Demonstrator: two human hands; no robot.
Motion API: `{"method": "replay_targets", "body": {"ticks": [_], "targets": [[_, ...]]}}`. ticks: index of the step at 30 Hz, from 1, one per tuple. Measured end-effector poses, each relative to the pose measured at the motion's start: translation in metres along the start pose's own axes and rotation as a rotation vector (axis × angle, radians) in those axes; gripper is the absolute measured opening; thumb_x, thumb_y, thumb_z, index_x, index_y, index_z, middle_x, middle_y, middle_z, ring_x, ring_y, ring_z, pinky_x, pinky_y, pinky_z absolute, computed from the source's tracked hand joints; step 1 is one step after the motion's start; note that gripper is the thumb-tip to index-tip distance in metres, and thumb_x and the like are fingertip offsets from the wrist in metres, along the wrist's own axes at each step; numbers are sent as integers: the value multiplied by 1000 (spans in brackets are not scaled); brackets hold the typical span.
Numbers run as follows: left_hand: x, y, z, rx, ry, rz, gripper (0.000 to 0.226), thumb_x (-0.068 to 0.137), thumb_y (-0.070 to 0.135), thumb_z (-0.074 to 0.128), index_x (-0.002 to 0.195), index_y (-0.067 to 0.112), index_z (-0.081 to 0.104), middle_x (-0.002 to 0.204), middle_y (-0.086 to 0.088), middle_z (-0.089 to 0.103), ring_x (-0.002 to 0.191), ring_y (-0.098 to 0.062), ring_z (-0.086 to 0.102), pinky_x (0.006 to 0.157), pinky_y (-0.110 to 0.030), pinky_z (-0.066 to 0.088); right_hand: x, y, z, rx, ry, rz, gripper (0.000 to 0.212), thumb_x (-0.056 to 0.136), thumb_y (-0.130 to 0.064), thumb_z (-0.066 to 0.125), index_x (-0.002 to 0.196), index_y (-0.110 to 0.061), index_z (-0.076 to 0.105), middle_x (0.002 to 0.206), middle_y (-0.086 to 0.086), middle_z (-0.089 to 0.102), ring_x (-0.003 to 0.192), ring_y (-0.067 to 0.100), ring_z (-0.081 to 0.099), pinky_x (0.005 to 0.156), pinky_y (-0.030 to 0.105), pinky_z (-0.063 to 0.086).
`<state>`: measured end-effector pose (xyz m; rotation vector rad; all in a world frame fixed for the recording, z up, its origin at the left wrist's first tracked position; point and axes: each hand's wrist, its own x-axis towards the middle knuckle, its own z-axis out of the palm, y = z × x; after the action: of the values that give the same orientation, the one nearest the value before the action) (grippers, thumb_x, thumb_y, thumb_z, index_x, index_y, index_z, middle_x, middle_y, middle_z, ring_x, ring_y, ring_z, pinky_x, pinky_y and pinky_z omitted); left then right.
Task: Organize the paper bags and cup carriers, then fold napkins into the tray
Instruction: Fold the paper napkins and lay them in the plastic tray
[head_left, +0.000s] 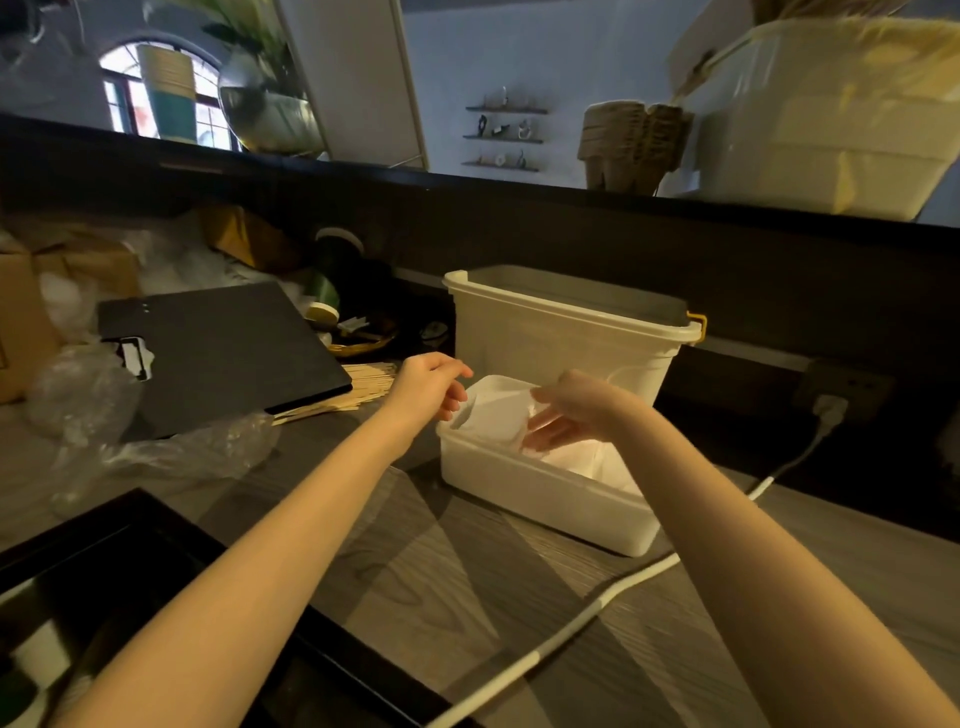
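A white rectangular tray (540, 493) stands on the wooden counter, with white napkins (498, 415) lying inside it. My left hand (434, 384) hovers over the tray's far left corner, fingers loosely curled and holding nothing that I can see. Over the middle of the tray, my right hand (569, 410) reaches down with its fingers on a napkin; whether it pinches the napkin is unclear. A stack of brown cup carriers (631, 143) sits on the raised ledge at the back right.
A taller white bin (566, 332) stands right behind the tray. A black clipboard (218, 353) lies to the left over wooden stirrers (363, 384), beside crumpled plastic wrap (171, 452). A white cable (597, 608) crosses the counter. A large white container (826, 140) sits on the ledge.
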<state>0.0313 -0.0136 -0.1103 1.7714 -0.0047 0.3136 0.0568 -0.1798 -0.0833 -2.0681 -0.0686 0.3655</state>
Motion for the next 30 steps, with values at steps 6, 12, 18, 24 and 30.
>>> {"method": "replay_targets", "body": {"ticks": [6,12,18,24,30], "targets": [[0,-3,1,-1,0,2,18,97,13,42,94,8,59,67,-4,54,57,-11,49,50,-16,41,-8,6,-8,-12,-61,18,38,99,-4,39,132,12,37,120,29,56,74,29,67,60,32,59],[2,-3,3,18,-5,-29,18,96,13,44,97,7,60,68,-4,55,58,-10,49,49,-14,41,-5,4,12,12,-135,46,33,99,-11,44,130,0,38,117,21,50,70,17,57,61,24,53],[5,4,1,187,-87,14,11,95,18,51,101,13,59,80,-1,58,69,-10,54,58,-18,44,-22,6,-14,-15,12,-79,39,98,-18,47,131,2,45,127,18,55,84,22,63,69,28,55],[13,-6,7,336,55,-61,29,89,18,59,117,11,58,120,-10,57,111,-26,53,93,-38,46,-40,52,-44,-719,699,-117,28,95,-28,45,114,-9,54,104,7,57,85,24,57,71,34,47],[5,-12,17,311,44,-289,46,92,15,53,134,-1,43,129,-19,51,116,-33,50,80,-34,41,-51,85,-50,-447,505,129,50,95,-30,49,135,-6,32,117,14,54,86,23,57,61,29,50]]}}
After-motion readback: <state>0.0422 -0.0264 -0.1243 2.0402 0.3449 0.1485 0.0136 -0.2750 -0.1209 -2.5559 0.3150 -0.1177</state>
